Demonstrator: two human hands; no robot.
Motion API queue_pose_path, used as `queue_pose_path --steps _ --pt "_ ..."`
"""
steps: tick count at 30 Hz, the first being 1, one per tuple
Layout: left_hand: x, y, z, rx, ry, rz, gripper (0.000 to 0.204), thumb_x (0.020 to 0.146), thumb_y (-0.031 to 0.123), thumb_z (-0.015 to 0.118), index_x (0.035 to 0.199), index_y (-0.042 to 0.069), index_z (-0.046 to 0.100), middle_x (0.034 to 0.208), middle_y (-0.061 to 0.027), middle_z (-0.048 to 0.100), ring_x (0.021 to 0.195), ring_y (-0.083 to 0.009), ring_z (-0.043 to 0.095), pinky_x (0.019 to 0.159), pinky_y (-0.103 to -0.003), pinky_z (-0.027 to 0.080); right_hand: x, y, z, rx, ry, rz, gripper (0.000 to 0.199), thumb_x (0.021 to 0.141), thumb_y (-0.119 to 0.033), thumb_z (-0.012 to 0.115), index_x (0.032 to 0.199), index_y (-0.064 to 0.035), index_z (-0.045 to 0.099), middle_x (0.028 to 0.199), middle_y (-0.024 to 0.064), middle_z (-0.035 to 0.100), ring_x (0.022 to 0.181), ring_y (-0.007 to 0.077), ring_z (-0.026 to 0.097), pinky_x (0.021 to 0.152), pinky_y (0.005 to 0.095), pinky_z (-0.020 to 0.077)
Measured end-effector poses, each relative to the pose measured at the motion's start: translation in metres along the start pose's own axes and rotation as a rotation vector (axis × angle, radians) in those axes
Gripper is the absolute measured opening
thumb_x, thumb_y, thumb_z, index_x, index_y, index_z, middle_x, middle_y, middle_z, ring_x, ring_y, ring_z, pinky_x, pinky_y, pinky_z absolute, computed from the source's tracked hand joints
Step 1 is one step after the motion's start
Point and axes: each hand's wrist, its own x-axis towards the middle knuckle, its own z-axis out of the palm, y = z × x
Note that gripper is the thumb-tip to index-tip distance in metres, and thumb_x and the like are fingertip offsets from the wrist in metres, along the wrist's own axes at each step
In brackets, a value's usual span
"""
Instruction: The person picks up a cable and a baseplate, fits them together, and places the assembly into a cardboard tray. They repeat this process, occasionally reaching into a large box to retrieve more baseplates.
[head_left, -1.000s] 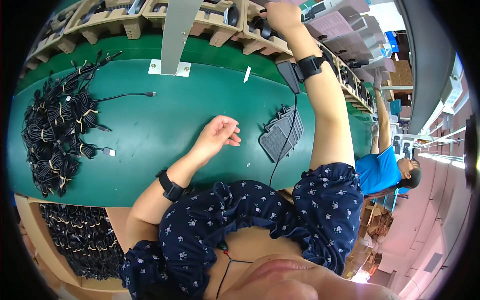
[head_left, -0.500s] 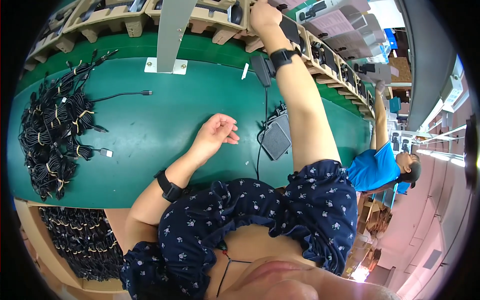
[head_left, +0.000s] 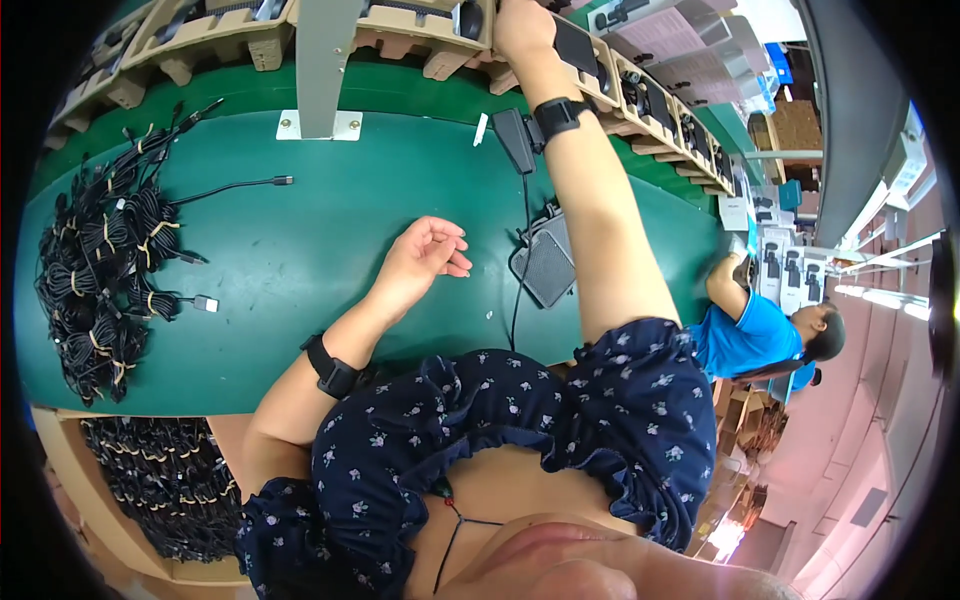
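My left hand (head_left: 422,258) rests over the green worktop (head_left: 300,240), palm inward. Its fingers are loosely bent and apart, with nothing in them. My right arm stretches away to the far side, where my right hand (head_left: 524,38) is at a brown moulded tray (head_left: 590,80). The fingers of that hand are cut off by the upper edge of the picture, so any grip is hidden. Left of my left hand lies a pile of black cables (head_left: 105,240), tied in bundles. Between my arms lies a dark mesh-faced flat item (head_left: 547,265) beside a black cord.
More moulded trays (head_left: 430,65) with black parts line the far edge. A grey metal post (head_left: 325,80) is bolted to the worktop. Below left, a carton (head_left: 60,455) holds cable bundles. A co-worker in blue (head_left: 750,335) stands at the right. Grey boxes (head_left: 690,60) stand beyond the trays.
My view has shifted slightly, and both hands keep nearly the same pose. At the right, the co-worker's arm has come down from its raised reach.
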Motion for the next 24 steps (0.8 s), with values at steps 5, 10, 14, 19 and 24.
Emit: queue_pose_path --steps 5,10,14,19,24 --pt "0.000 0.004 0.005 0.022 0.010 0.004 0.014 0.091 0.008 0.044 0.101 0.000 0.047 0.092 -0.0100 0.053 0.078 -0.0169 0.058 0.072 -0.030 0.052 0.001 0.004 -0.003 -0.247 -0.101 -0.058 0.019 0.078 -0.010 0.048 0.076 -0.0026 0.066 0.077 0.0161 0.064 0.076 0.0290 0.063 0.067 0.0384 0.0502" --pt "0.011 0.005 0.002 0.052 -0.057 0.031 0.015 0.090 0.007 0.044 0.102 -0.001 0.047 0.092 -0.0110 0.053 0.080 -0.0191 0.059 0.073 -0.031 0.052 0.002 0.030 0.006 -0.165 0.061 -0.037 0.018 0.077 -0.014 0.050 0.074 -0.0046 0.065 0.081 0.0172 0.063 0.079 0.0314 0.061 0.068 0.0402 0.0488" --pt "0.007 0.003 -0.011 0.082 -0.024 0.029 0.018 0.090 0.010 0.046 0.105 0.001 0.048 0.097 -0.0119 0.055 0.085 -0.0203 0.059 0.077 -0.031 0.050 -0.059 0.015 -0.056 -0.112 0.262 -0.229 0.018 0.076 -0.023 0.057 0.079 -0.0063 0.062 0.080 0.0147 0.060 0.083 0.0299 0.057 0.070 0.0439 0.0450" --pt "0.009 0.003 -0.008 0.113 -0.021 0.014 0.019 0.090 0.010 0.047 0.105 -0.001 0.048 0.096 -0.0125 0.055 0.085 -0.0203 0.059 0.077 -0.031 0.051 -0.170 0.049 -0.122 -0.190 -0.373 -0.253 0.050 0.067 -0.049 0.064 0.085 -0.0034 0.054 0.071 0.0133 0.060 0.067 0.0282 0.061 0.057 0.0390 0.0481" --pt "0.009 0.001 -0.007 0.107 -0.012 0.008 0.019 0.090 0.010 0.046 0.104 -0.002 0.048 0.096 -0.0120 0.055 0.084 -0.0197 0.059 0.076 -0.032 0.051 -0.275 0.048 -0.142 -0.313 -0.876 -0.259 0.103 0.052 -0.043 0.075 0.137 -0.0228 0.022 0.099 0.0116 0.050 0.090 0.0268 0.055 0.065 0.0329 0.0500"
